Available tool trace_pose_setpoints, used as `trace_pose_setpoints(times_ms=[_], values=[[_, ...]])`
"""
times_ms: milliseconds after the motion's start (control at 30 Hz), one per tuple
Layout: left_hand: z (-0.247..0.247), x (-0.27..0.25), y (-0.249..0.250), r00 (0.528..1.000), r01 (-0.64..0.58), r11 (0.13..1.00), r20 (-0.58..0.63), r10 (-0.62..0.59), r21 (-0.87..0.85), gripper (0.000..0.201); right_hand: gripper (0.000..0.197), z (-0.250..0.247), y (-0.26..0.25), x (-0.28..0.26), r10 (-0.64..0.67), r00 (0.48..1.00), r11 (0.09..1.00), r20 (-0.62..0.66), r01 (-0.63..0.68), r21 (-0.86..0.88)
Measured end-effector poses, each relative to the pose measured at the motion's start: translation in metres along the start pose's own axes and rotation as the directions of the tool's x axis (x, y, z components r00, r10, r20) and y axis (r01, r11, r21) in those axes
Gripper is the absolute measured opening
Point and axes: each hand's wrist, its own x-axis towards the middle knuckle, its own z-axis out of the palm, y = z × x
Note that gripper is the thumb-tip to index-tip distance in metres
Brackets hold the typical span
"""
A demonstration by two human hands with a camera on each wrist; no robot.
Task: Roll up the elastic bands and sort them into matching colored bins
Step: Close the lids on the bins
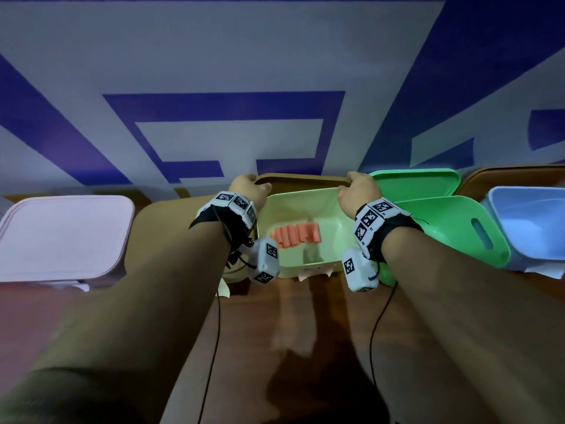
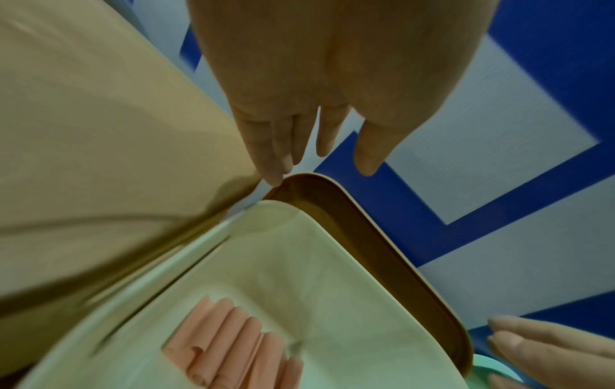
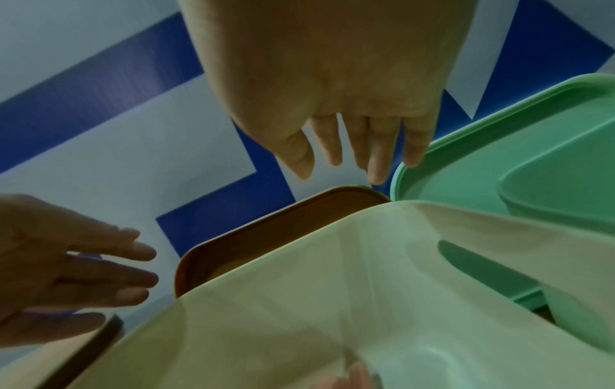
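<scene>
A rolled orange band (image 1: 296, 235) (image 2: 233, 347) lies on the floor of the pale yellow bin (image 1: 333, 228) (image 2: 316, 276) (image 3: 332, 289). Behind that bin a brown lid (image 1: 301, 179) (image 2: 382, 237) (image 3: 266, 237) leans against the wall. My left hand (image 1: 244, 186) (image 2: 324, 150) hovers at the lid's left corner with fingers straight, one fingertip touching its rim. At the lid's right corner my right hand (image 1: 357, 188) (image 3: 359, 158) has its fingers straight too, just above the rim. Neither hand holds anything.
A lidded pink bin (image 1: 61, 237) stands far left, a closed tan bin (image 1: 171, 215) beside it. Right of the yellow bin are a tilted green bin (image 1: 452, 228), its green lid (image 1: 419, 182) (image 3: 499, 158), and a blue bin (image 1: 532, 221). The wooden table (image 1: 305, 332) lies near me.
</scene>
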Motion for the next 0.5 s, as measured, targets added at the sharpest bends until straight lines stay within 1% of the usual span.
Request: trace_pose_setpoints(times_ms=[100,200,267,367,500], values=[[0.015,0.012,0.006,0.999,0.033,0.997,-0.028,-0.032,0.065,0.053,0.042,0.001,0.011,0.022,-0.025,0.995,0.998,0.098,0.03,-0.049],[0.027,0.02,0.008,0.997,0.057,0.994,-0.058,-0.051,0.097,0.05,0.044,0.003,0.022,0.034,-0.033,0.985,0.998,0.167,0.041,-0.05],[0.032,0.023,0.009,0.995,0.063,0.993,-0.085,-0.055,0.102,0.05,0.041,0.005,0.028,0.038,-0.051,0.984,0.998,0.169,0.058,-0.036],[0.035,0.029,0.009,0.992,0.082,0.99,-0.106,-0.07,0.111,0.05,0.028,0.006,0.029,0.042,-0.082,0.987,0.994,0.138,0.092,-0.062],[0.037,0.033,0.009,0.988,0.101,0.988,-0.126,-0.086,0.118,0.046,0.027,0.008,0.029,0.04,-0.072,0.989,0.995,0.129,0.079,-0.056]])
